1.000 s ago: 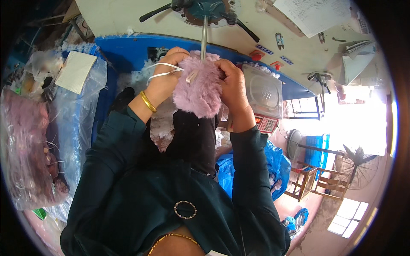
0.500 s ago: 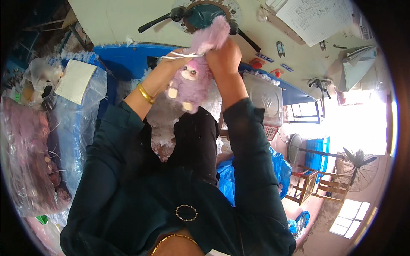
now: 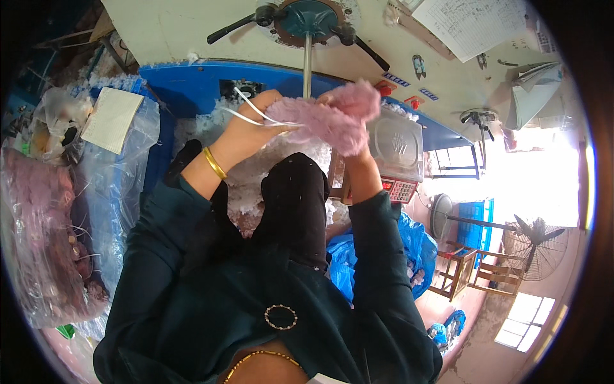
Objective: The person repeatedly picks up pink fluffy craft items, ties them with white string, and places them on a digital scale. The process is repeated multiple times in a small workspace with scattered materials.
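My left hand (image 3: pixel 251 123), with a gold bangle at the wrist, is closed on one end of a fluffy pink-purple plush toy (image 3: pixel 329 121). White cords (image 3: pixel 246 107) stick out beside its fingers. My right hand (image 3: pixel 363 165) is mostly hidden behind the toy's other end and grips it there. The toy stretches sideways between both hands above my lap, its face out of sight. Just beyond it, a metal tube (image 3: pixel 307 67) points toward me from a round green machine fitting (image 3: pixel 309 20) with black-handled levers.
White stuffing (image 3: pixel 246 160) lies under my hands. On the right stands a scale (image 3: pixel 401 189) beneath a clear plastic tub (image 3: pixel 398 144), near a blue bag (image 3: pixel 412 246). At left, a clear bag of pink plush pieces (image 3: pixel 41 237) sits beside a notepad (image 3: pixel 114 120). Snips (image 3: pixel 419 66) lie on the table.
The plush toy has come down and off the machine fitting, uncovering the metal tube. It has turned so its face no longer shows. My right hand has moved toward me and rightward.
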Motion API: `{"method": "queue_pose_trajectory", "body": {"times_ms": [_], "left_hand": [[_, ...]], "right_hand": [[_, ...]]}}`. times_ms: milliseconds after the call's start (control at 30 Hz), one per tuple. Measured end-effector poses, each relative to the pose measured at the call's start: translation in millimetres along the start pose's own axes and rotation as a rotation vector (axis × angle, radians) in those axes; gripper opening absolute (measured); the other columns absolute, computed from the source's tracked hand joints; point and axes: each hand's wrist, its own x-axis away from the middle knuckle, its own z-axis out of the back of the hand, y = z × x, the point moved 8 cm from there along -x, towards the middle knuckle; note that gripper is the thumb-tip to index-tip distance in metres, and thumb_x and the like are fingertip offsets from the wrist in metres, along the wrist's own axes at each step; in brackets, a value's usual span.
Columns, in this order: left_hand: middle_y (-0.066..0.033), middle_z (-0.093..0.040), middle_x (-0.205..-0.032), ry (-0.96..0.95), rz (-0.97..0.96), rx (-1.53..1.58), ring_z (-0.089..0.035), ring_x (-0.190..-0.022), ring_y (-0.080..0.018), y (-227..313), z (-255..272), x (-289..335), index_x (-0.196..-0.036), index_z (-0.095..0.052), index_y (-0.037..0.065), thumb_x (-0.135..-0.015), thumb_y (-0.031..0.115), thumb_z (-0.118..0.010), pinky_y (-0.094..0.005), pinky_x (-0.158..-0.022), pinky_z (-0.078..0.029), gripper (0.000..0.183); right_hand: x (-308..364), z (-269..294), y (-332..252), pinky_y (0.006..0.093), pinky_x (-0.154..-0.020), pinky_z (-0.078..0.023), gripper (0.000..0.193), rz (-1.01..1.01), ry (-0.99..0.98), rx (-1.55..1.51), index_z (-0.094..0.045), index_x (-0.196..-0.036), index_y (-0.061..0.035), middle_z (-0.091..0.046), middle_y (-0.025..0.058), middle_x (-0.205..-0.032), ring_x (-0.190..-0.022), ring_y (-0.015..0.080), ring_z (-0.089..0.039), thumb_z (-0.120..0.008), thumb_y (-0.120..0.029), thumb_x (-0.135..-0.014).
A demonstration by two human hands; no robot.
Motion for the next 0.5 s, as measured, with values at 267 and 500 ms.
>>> {"method": "queue_pose_trajectory", "body": {"times_ms": [267, 500], "left_hand": [[-0.0199, -0.060, -0.096, 0.256, -0.260, -0.510, -0.058, -0.089, -0.0401, 47, -18, 0, -0.106, -0.056, 0.001, -0.073, 0.010, -0.068, -0.0429, -0.076, -0.048, 0.036], [-0.0157, -0.055, -0.088, 0.410, -0.152, -0.503, -0.056, -0.082, -0.0359, 58, -9, 12, -0.099, -0.052, 0.001, -0.064, 0.020, -0.081, -0.0410, -0.070, -0.046, 0.049]], "right_hand": [[-23, -19, -41, 0.0334, -0.074, -0.047, 0.012, 0.017, 0.575, 0.211, -0.061, -0.091, -0.0039, -0.061, 0.0078, -0.084, -0.081, 0.0213, -0.058, -0.064, -0.009, -0.080], [-94, 24, 8, 0.0333, -0.065, -0.049, 0.026, -0.262, 0.768, 0.462, -0.063, -0.086, 0.0001, -0.065, 0.0097, -0.075, -0.072, 0.0172, -0.063, -0.066, -0.024, -0.075]]}}
